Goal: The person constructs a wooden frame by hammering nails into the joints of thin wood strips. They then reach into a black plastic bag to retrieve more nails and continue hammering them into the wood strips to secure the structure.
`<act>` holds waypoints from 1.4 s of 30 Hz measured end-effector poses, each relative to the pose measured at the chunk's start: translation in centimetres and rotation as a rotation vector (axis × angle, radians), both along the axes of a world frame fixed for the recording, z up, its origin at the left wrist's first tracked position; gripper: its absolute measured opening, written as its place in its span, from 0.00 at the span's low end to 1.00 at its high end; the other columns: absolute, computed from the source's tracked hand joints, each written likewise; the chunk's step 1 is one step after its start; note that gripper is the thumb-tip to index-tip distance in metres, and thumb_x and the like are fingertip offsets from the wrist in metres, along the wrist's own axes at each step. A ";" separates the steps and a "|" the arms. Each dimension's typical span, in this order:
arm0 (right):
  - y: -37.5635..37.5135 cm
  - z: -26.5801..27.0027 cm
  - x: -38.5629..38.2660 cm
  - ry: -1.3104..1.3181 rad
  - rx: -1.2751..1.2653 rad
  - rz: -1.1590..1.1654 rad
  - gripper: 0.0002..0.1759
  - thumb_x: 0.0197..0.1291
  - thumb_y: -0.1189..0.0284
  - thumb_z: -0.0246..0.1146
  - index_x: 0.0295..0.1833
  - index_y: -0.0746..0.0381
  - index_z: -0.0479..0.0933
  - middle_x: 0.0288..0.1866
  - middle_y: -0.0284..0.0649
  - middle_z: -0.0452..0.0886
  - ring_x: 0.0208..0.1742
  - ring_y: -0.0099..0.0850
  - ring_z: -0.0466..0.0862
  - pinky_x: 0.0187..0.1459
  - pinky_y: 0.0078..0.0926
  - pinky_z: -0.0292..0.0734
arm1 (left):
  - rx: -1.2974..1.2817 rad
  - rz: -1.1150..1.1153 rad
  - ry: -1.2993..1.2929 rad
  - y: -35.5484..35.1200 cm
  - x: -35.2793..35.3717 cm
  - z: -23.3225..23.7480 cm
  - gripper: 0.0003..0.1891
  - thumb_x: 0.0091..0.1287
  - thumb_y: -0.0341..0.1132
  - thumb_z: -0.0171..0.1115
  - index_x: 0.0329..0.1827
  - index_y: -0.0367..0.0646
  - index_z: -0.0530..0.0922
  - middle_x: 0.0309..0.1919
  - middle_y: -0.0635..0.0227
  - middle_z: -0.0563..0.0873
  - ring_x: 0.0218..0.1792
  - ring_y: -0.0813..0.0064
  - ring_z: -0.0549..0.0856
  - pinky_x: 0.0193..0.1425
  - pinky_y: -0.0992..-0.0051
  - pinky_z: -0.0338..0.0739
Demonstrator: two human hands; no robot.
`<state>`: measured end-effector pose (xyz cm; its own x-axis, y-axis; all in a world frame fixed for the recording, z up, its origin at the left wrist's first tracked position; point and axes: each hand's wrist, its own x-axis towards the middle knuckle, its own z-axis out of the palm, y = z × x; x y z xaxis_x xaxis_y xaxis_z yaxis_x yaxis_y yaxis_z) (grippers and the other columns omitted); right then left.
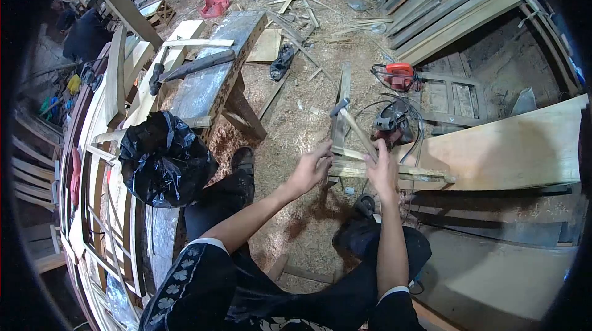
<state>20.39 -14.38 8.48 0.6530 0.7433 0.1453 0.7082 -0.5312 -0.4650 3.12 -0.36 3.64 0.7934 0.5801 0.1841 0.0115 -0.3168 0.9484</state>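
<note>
My right hand (383, 171) is closed round the wooden handle of a hammer (356, 124), whose dark metal head points up and left. Under it lie narrow pale wood strips (410, 172), placed crosswise over a long upright board (341, 115). At the left end of these strips is my left hand (310, 167), its fingers bent together near the wood; whether something small is between them cannot be made out.
A black plastic bag (163, 161) sits on the bench (213, 84) at the left. Red and dark power tools (399, 77) with cables lie beyond my right hand. A wide board (512, 152) extends right. A person (86, 35) is at the far left.
</note>
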 end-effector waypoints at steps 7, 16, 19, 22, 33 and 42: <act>-0.9 0.0 0.2 0.051 -0.086 0.001 0.22 0.63 0.70 0.70 0.58 0.59 0.69 0.35 0.51 0.85 0.38 0.55 0.86 0.38 0.52 0.75 | 0.294 -0.121 0.247 -0.3 -0.8 0.5 0.23 0.71 0.29 0.60 0.70 0.38 0.73 0.58 0.50 0.84 0.57 0.49 0.84 0.79 0.51 0.59; -0.1 -0.3 -0.1 0.050 -0.085 0.002 0.21 0.62 0.72 0.70 0.56 0.61 0.71 0.34 0.51 0.85 0.38 0.54 0.86 0.39 0.52 0.76 | 0.494 -0.131 0.223 0.6 -0.8 -0.5 0.22 0.67 0.27 0.61 0.64 0.37 0.73 0.62 0.48 0.81 0.61 0.49 0.81 0.71 0.51 0.70; 0.4 -0.6 -0.3 -0.003 -0.087 0.086 0.22 0.61 0.72 0.70 0.57 0.64 0.71 0.33 0.52 0.85 0.37 0.52 0.87 0.38 0.51 0.78 | 0.333 -0.151 0.250 1.1 -1.0 -1.5 0.29 0.65 0.25 0.61 0.71 0.37 0.68 0.59 0.47 0.82 0.56 0.45 0.83 0.60 0.54 0.79; 0.9 0.2 -0.3 -0.062 -0.185 0.103 0.22 0.62 0.71 0.69 0.57 0.64 0.71 0.33 0.53 0.85 0.37 0.51 0.87 0.38 0.50 0.79 | 0.345 -0.133 0.219 0.8 -0.9 -1.0 0.32 0.64 0.24 0.62 0.74 0.37 0.66 0.56 0.45 0.83 0.52 0.43 0.84 0.55 0.55 0.82; 2.3 0.1 -0.6 -0.162 -0.120 0.134 0.17 0.62 0.72 0.68 0.53 0.65 0.72 0.33 0.50 0.84 0.44 0.48 0.83 0.42 0.47 0.78 | 0.241 -0.038 0.317 -0.1 -1.4 -0.2 0.26 0.69 0.27 0.60 0.71 0.39 0.69 0.48 0.45 0.85 0.47 0.42 0.85 0.50 0.54 0.82; 1.2 1.0 -1.1 -0.310 -0.100 0.153 0.20 0.57 0.77 0.68 0.55 0.63 0.75 0.38 0.47 0.85 0.55 0.41 0.80 0.57 0.44 0.69 | 0.323 -0.013 0.200 0.0 -0.5 -0.1 0.20 0.70 0.29 0.62 0.65 0.37 0.77 0.51 0.45 0.86 0.53 0.47 0.86 0.56 0.57 0.80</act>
<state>19.26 -13.19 9.45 0.4697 0.8495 0.2404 0.8821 -0.4405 -0.1667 2.63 -0.33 3.53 0.8390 0.5075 0.1964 0.1806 -0.6002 0.7792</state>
